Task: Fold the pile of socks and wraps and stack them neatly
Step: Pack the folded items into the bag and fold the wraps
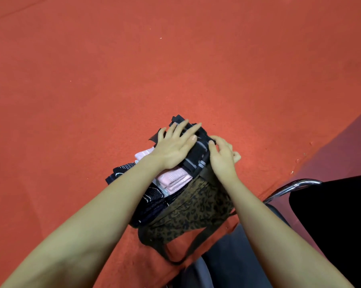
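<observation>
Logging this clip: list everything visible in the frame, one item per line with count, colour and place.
Black striped fabric piece: one, black with grey stripes, top of the pile, under both hands.
Pink folded pieces: count unclear, pale pink, in the pile below the black piece.
Dark patterned fabric: count unclear, navy-black with white lines, left side of the pile.
Leopard-print bag: one, brown with black spots, under and in front of the pile, straps trailing toward the camera.
Red cloth surface: one, red-orange, fills most of the view.
Chair: one, chrome tube frame with black seat, lower right.
Left hand: flat, fingers spread, pressing on the pile.
Right hand: fingers curled at the black piece's right edge.
</observation>
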Demonstrator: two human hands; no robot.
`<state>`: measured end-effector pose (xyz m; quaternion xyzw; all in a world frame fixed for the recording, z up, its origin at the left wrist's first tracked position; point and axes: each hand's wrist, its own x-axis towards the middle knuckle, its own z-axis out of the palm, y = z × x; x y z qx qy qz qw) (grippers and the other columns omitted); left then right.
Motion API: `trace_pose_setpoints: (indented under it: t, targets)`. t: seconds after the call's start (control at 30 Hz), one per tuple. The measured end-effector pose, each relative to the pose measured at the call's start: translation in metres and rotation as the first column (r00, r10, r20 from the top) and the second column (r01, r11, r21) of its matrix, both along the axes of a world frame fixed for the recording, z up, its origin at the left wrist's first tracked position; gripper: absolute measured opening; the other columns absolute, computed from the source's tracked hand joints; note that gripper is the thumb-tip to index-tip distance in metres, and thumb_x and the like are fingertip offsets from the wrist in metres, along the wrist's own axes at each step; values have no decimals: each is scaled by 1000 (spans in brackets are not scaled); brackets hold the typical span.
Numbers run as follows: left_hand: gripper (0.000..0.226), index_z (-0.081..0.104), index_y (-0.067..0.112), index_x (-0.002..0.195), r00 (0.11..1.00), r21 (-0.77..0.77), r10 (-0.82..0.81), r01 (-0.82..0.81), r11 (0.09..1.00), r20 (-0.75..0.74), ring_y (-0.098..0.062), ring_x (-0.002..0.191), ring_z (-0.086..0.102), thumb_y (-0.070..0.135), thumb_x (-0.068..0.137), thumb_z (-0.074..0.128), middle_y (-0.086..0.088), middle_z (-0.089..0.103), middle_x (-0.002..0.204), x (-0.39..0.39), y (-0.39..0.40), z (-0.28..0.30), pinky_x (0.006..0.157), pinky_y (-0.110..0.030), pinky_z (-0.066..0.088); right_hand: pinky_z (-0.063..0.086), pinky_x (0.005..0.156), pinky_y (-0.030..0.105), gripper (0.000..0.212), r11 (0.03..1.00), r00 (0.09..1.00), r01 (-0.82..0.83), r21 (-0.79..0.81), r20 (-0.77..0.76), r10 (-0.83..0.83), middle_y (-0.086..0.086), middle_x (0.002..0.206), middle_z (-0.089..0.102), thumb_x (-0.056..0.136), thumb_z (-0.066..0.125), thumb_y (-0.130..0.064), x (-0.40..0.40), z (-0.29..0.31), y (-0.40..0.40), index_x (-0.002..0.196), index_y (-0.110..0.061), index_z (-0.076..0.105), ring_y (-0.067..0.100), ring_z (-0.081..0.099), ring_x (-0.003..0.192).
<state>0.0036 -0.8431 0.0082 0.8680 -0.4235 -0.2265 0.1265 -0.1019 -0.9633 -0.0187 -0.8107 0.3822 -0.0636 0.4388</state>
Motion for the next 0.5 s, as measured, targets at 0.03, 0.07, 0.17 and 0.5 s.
trace_pose_setpoints:
  t: [0.03,0.07,0.17,0.5]
  targets:
    - [54,9,47,148,999,-34,-8,9,999,39,-26,146,0,56,95,8,6,5,160,3,1,0,114,-46,-4,11,84,24,26,1000,999,-23,-6,29,23,-16,120,56,100,41,-24,-1,1,0,116,-29,61,1,36,116]
    - [55,10,44,149,990,-48,-61,67,997,126,-27,146,-2,55,95,9,7,4,160,7,1,-1,114,-45,-4,12,85,26,24,999,997,-52,-9,60,53,-19,112,56,99,43,-22,-4,0,1,109,-30,64,-1,36,112]
    - [68,23,34,149,926,10,-279,286,958,254,-26,147,-6,55,87,5,9,9,159,17,1,-4,114,-44,-8,14,92,31,23,994,988,-106,27,113,102,-22,106,58,98,47,-20,-15,-5,5,99,-31,66,-1,38,111]
    - [56,54,17,125,937,-143,-185,235,961,296,-35,143,19,50,91,25,3,45,143,5,13,-22,108,-59,7,19,105,31,23,986,998,-49,160,35,44,-20,100,50,93,56,-38,-11,-11,-11,111,-27,65,-5,50,98]
